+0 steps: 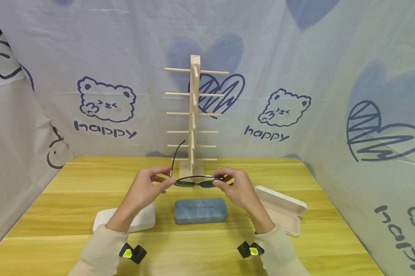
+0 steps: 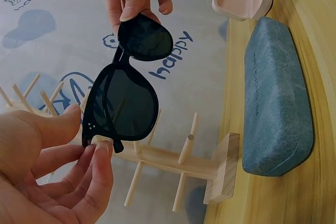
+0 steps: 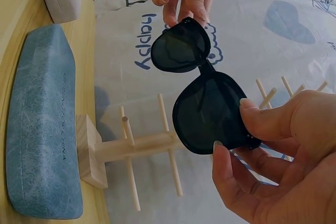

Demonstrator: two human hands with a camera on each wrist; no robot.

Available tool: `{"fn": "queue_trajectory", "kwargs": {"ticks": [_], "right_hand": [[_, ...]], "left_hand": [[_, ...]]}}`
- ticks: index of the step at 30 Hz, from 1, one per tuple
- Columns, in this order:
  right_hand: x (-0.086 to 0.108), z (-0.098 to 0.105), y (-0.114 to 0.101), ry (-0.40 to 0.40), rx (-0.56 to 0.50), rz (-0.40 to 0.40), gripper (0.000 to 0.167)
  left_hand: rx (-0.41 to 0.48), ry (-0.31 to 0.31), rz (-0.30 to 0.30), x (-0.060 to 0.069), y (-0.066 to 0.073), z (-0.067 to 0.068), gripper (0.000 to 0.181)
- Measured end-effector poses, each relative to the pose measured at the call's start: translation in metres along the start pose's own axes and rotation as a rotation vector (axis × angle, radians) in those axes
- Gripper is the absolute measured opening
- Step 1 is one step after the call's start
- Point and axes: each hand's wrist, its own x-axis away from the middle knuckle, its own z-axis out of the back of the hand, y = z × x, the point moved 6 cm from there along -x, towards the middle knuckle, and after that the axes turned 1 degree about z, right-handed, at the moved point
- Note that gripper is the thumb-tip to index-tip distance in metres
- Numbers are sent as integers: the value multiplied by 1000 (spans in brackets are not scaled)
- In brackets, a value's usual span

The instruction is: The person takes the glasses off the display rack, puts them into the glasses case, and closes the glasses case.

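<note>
Black sunglasses point(image 1: 207, 184) with dark lenses are held level between both hands, in front of the wooden stand's foot. My left hand point(image 1: 149, 183) pinches them at the left hinge corner between thumb and fingers. With thumb and fingers, my right hand point(image 1: 236, 188) grips the opposite end. One temple arm point(image 1: 174, 157) sticks out away from me at the left; the other lies across behind the lenses. In the left wrist view, the left lens point(image 2: 131, 103) is near the thumb. The right thumb touches the lens edge point(image 3: 210, 114) in the right wrist view.
Behind the sunglasses stands a wooden peg rack point(image 1: 195, 107) with several crossbars. A blue glasses case point(image 1: 200, 211) lies below the hands on the table point(image 1: 193, 253). Left is a closed white case point(image 1: 145, 220); right, an open white case point(image 1: 287, 216). Printed cloth point(image 1: 152, 42) hangs around.
</note>
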Motion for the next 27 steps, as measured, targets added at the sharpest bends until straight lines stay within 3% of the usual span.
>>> {"fn": "queue_trajectory", "kwargs": {"ticks": [12, 27], "right_hand": [[1, 0, 0, -12, 6, 6, 19], [1, 0, 2, -16, 23, -28, 20]], "left_hand": [[-50, 16, 0, 1, -1, -1, 46], [-89, 1, -90, 1, 5, -11, 26]]}}
